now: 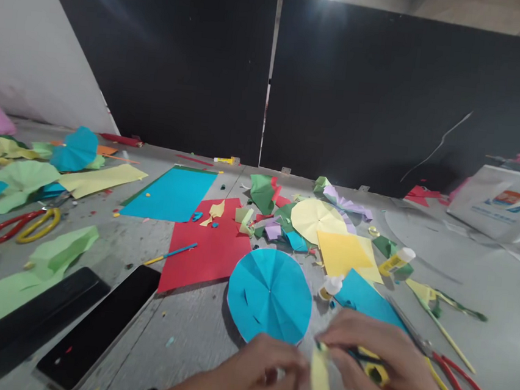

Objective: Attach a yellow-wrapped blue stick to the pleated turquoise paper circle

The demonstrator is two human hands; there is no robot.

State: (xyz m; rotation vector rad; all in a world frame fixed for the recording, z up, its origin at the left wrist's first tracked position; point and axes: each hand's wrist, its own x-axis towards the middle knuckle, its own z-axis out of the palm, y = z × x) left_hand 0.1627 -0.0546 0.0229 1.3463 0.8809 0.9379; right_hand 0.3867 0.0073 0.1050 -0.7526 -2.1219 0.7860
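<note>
My left hand (252,375) and my right hand (376,369) meet at the bottom edge, blurred. Between their fingertips hangs a narrow pale yellow paper strip (319,385); both hands pinch it. My right hand also closes around a yellow-handled tool (374,368), partly hidden by the fingers. Just beyond the hands lies a creased blue paper circle (269,294). A glue stick (396,260) lies to the right of a yellow sheet (346,254).
A red sheet (213,246), a blue sheet (172,194), a yellow paper circle (315,217) and scraps cover the grey table. Two dark phones (95,326) lie lower left. Red-yellow scissors (22,226) sit left; another red-handled pair (466,389) lower right. A white bag (502,203) stands far right.
</note>
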